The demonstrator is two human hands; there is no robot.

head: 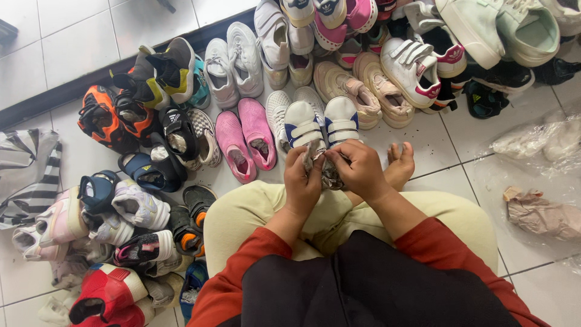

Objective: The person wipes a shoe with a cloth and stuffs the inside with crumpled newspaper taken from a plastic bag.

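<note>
I sit cross-legged on a white tiled floor, in pale yellow trousers and red sleeves. My left hand [302, 181] and my right hand [358, 168] are both closed on a crumpled wad of printed paper [328, 174] held over my lap. Just beyond my fingers stands a pair of white shoes with blue straps [322, 124], toes pointing away. A pink pair of shoes [245, 139] lies to their left. My bare foot [400, 163] shows beside my right hand.
Many shoes cover the floor: a dark and orange heap [139, 103] at left, white sneakers [233, 63] behind, beige strap shoes [369, 91], mint sneakers [502, 27] at top right. Crumpled paper [538, 212] and clear plastic [538, 142] lie right. Striped cloth [27, 175] lies left.
</note>
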